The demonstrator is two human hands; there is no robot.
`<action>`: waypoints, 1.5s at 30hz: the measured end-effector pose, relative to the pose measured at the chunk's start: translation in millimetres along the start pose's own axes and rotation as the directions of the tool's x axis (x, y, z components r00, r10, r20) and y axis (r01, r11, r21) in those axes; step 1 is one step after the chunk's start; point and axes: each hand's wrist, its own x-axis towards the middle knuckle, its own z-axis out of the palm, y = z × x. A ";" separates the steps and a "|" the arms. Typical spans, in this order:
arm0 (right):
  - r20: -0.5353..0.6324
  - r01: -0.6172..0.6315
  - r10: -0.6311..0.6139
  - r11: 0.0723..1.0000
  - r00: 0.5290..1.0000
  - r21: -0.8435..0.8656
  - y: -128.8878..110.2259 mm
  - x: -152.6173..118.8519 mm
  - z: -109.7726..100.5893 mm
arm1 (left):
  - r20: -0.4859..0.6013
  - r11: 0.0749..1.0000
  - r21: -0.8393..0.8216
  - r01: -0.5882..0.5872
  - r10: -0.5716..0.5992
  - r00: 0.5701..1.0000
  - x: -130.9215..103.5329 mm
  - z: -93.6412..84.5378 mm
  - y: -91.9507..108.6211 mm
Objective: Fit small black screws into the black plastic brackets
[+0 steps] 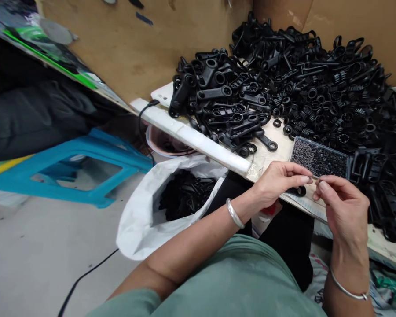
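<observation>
My left hand (280, 182) is in front of the clear tray (349, 165) of small dark parts, its thumb and forefinger pinched together. Close to its right, my right hand (343, 207) is also in a pinch, the two sets of fingertips nearly touching. Something tiny sits between the fingertips, too small to name. Just under the left fingers, a black plastic part (298, 191) lies at the table's front edge. A large heap of black ring-shaped parts (317, 94) is behind the tray, with longer black handle-like parts (214, 93) to its left.
A white sack (135, 224) of black parts stands open below the table edge. Left of it is a blue stool (102, 193). A white strip (198, 138) runs along the table's left edge, above a round bucket (152, 141). Cardboard (145, 48) stands behind.
</observation>
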 end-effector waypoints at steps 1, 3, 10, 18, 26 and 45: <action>-0.005 0.007 -0.007 1.000 1.000 -0.018 1.4 -1.4 0.3 | -0.008 1.000 -0.018 0.001 -0.001 1.000 -1.1 0.4 -0.6; -0.012 0.015 -0.015 0.998 1.000 -0.056 4.9 -2.9 0.8 | -0.021 0.999 -0.045 0.001 -0.001 1.000 -3.1 1.2 -1.3; -0.067 0.105 -0.111 0.991 0.992 -0.085 14.2 -2.7 7.5 | -0.013 0.997 -0.071 0.009 -0.010 1.000 -8.6 4.1 0.6; -0.045 0.331 -0.432 0.751 0.901 -0.572 5.8 -14.2 14.4 | -0.030 0.997 -0.076 0.000 -0.002 1.000 -11.3 6.7 -1.9; -0.061 0.230 -0.303 0.825 0.951 -0.516 3.3 -18.3 9.0 | -0.053 0.998 -0.062 -0.016 0.013 0.999 -13.6 7.1 -3.9; -0.148 -0.093 0.127 0.971 0.981 0.220 13.0 -17.0 17.5 | -0.075 0.993 -0.120 -0.002 -0.007 0.997 -20.9 13.7 -11.1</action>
